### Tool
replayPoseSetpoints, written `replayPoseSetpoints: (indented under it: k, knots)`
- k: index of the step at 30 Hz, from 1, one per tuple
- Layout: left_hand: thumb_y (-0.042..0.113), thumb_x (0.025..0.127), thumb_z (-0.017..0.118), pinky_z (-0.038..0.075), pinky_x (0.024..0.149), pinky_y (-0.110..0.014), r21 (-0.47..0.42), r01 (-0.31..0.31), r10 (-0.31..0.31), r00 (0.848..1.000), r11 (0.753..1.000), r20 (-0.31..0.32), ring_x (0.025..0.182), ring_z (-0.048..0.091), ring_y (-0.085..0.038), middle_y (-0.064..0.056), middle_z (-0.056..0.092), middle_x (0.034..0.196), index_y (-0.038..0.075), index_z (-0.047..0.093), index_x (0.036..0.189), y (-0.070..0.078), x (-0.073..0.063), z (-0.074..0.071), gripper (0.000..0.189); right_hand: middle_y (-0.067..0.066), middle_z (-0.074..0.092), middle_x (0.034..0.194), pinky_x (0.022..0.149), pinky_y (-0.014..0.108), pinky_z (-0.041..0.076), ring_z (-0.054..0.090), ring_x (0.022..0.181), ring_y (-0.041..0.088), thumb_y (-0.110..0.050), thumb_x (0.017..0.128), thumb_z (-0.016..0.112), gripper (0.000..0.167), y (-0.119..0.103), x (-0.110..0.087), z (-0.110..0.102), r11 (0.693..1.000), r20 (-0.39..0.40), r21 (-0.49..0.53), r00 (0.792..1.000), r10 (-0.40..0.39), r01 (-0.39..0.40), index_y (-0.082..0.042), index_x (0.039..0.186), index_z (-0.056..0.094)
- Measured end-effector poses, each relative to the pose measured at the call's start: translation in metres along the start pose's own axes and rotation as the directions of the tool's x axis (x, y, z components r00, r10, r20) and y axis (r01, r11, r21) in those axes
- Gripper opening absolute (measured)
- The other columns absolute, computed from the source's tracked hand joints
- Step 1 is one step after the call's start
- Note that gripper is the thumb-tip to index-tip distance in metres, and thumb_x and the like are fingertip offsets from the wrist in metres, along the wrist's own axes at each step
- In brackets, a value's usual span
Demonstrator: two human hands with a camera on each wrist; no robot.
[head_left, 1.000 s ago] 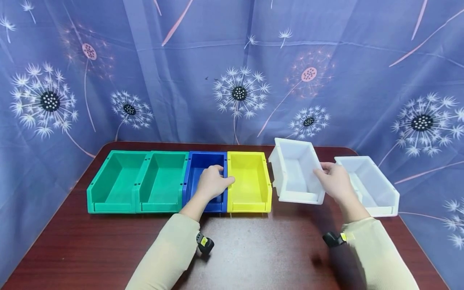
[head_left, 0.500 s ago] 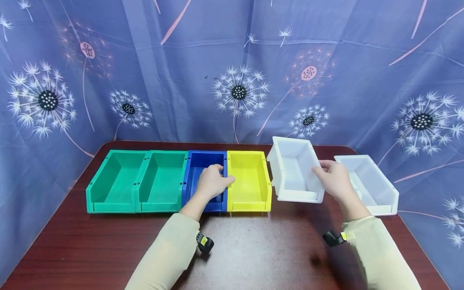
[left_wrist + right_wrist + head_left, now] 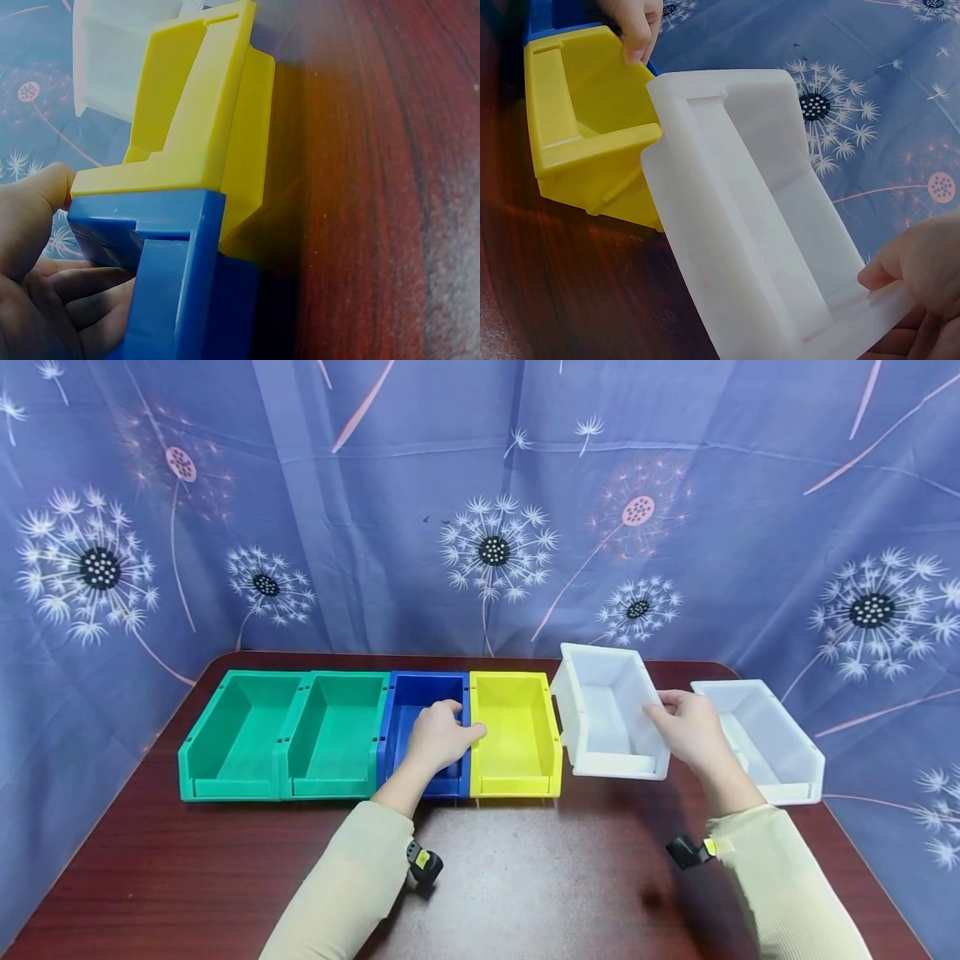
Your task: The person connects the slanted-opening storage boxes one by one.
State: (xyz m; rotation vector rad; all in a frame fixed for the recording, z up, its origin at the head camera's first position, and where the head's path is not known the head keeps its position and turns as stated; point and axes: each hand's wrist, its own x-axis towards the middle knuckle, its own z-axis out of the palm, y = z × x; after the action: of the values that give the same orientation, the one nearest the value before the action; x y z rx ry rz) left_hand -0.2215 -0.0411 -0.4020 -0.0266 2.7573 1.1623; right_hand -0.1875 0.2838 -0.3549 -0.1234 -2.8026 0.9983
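My left hand pinches the adjoining side walls of the blue bin and the yellow bin; its thumb is on the yellow side and its fingers reach into the blue bin, as the left wrist view shows. My right hand grips the right side wall of a white bin, thumb inside and fingers outside. This white bin is raised off the table and tilted, close to the yellow bin's right side. In the right wrist view the white bin overlaps the yellow bin's edge.
Two green bins stand side by side left of the blue one. A second white bin rests at the right table edge, partly behind my right hand. The dark red wooden table meets a blue dandelion-print curtain at the back.
The white bin in my right hand has shifted very slightly left, toward the yellow bin. My left hand keeps its place on the blue and yellow walls.
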Motion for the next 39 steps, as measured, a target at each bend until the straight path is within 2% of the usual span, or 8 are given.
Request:
replayPoseSetpoints:
  k: [9,15,20,23,27,30,34,39]
  knots:
    - [0.038,0.083,0.067,0.045,0.052,-0.024,-0.012,-0.001,0.001,1.000,1.000,0.011,0.056,0.057,-0.016,-0.003,0.056,0.064,0.004,0.051,0.134,0.001,0.000,-0.001,0.063,0.032,0.064,0.108,0.070,0.038,0.054,0.064,0.090,0.035,-0.019,0.094,0.051,0.042,-0.002,0.003,-0.002,0.999,0.033,-0.032,0.999,0.010,-0.009,0.013,0.121,0.057]
    - [0.038,0.084,0.067,0.047,0.053,-0.024,-0.011,0.012,-0.012,1.000,1.000,0.008,0.058,0.057,-0.016,-0.004,0.059,0.066,0.005,0.050,0.134,0.002,-0.001,-0.001,0.062,0.029,0.066,0.105,0.073,0.042,0.053,0.063,0.088,0.033,-0.022,0.094,0.048,0.045,-0.012,0.006,-0.005,0.995,0.053,-0.101,0.999,0.000,0.005,0.012,0.124,0.055]
    - [0.037,0.082,0.066,0.041,0.049,-0.024,0.004,-0.008,0.008,1.000,1.000,-0.001,0.055,0.055,-0.015,-0.003,0.058,0.064,0.004,0.052,0.133,0.002,-0.002,-0.001,0.062,0.033,0.054,0.126,0.091,0.055,0.046,0.057,0.110,0.044,-0.033,0.095,0.049,0.061,-0.022,0.004,-0.006,0.985,0.072,-0.167,0.997,-0.025,0.037,0.010,0.138,0.040]
    - [0.037,0.082,0.066,0.040,0.047,-0.024,0.004,-0.012,0.012,1.000,1.000,0.000,0.053,0.054,-0.015,-0.002,0.058,0.063,0.003,0.052,0.133,0.003,-0.003,-0.001,0.063,0.034,0.048,0.132,0.093,0.057,0.043,0.054,0.113,0.046,-0.026,0.094,0.049,0.061,-0.025,0.004,-0.005,0.978,0.052,-0.199,0.998,-0.045,0.054,0.010,0.140,0.035]
    - [0.037,0.082,0.066,0.040,0.048,-0.025,0.005,-0.011,0.011,1.000,1.000,0.002,0.053,0.054,-0.015,-0.001,0.058,0.063,0.003,0.051,0.134,0.004,-0.002,-0.001,0.064,0.033,0.048,0.132,0.090,0.056,0.044,0.055,0.109,0.045,-0.019,0.091,0.046,0.057,-0.024,0.005,-0.004,0.977,0.031,-0.208,0.998,-0.046,0.052,0.008,0.141,0.036]
    - [0.037,0.082,0.066,0.042,0.049,-0.025,0.006,-0.004,0.004,1.000,1.000,0.003,0.054,0.056,-0.016,-0.003,0.059,0.064,0.004,0.051,0.134,0.004,-0.002,-0.001,0.064,0.032,0.043,0.138,0.097,0.058,0.040,0.048,0.120,0.047,-0.041,0.094,0.048,0.072,-0.024,0.004,-0.002,0.975,0.063,-0.223,0.998,-0.014,0.028,0.007,0.144,0.030]
    - [0.038,0.082,0.067,0.047,0.053,-0.024,0.008,0.003,-0.003,1.000,1.000,-0.008,0.060,0.058,-0.016,-0.004,0.064,0.076,0.005,0.051,0.134,0.003,-0.001,0.000,0.063,0.031,0.037,0.143,0.099,0.060,0.038,0.042,0.126,0.047,-0.073,0.082,0.045,0.103,-0.028,0.004,0.005,0.969,0.102,-0.246,0.995,0.023,0.003,0.002,0.148,0.022]
    - [0.039,0.082,0.066,0.049,0.058,-0.026,0.014,-0.004,0.004,1.000,1.000,-0.016,0.064,0.059,-0.016,-0.005,0.067,0.086,0.005,0.052,0.133,0.002,-0.003,0.001,0.063,0.030,0.023,0.151,0.100,0.066,0.033,0.029,0.135,0.048,-0.087,0.069,0.044,0.119,-0.038,0.003,0.014,0.956,0.144,-0.295,0.989,0.042,0.003,-0.007,0.152,0.016]
